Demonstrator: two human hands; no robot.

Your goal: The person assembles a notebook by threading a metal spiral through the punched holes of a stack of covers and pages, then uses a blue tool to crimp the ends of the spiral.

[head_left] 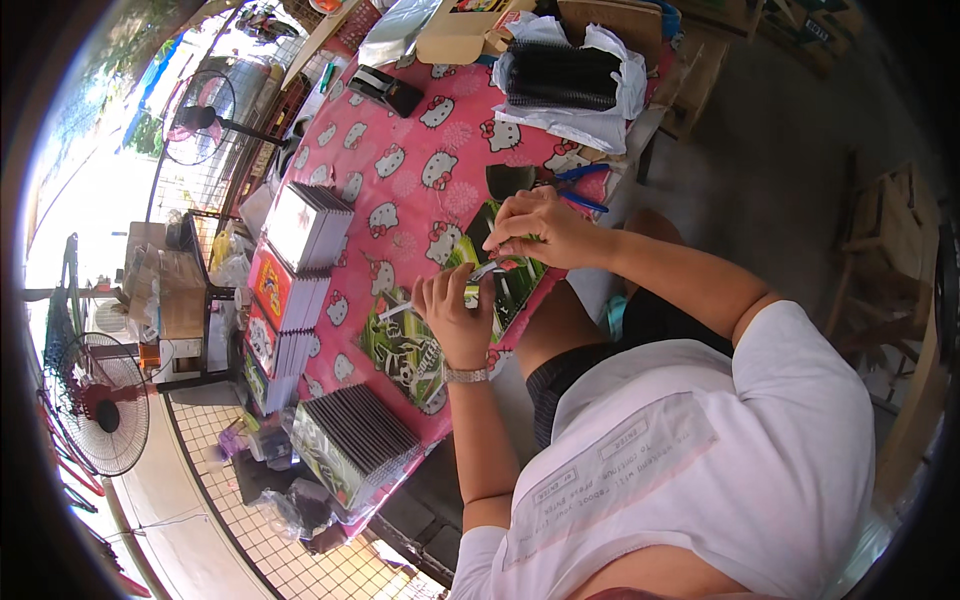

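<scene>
My left hand (455, 312), with a metal watch (466, 376) on its wrist, has its fingers closed over a glossy green and black printed cover sheet (400, 358). A thin whitish strip shows at its fingertips; I cannot make out what it is. My right hand (545, 230) is beside it, fingertips pinched together above the same sheets, and whatever they grip is too small to name. Pliers with blue handles (583, 200) lie just past the right hand. A small dark piece (510, 181) sits next to them.
Stacks of spiral notebooks (298, 230) line the left side of the pink patterned tablecloth (385, 215); another green-covered stack (355, 445) stands nearer. At the back are a black tape dispenser (386, 92), an open cardboard box (455, 40) and black wire coils (562, 75) in white paper.
</scene>
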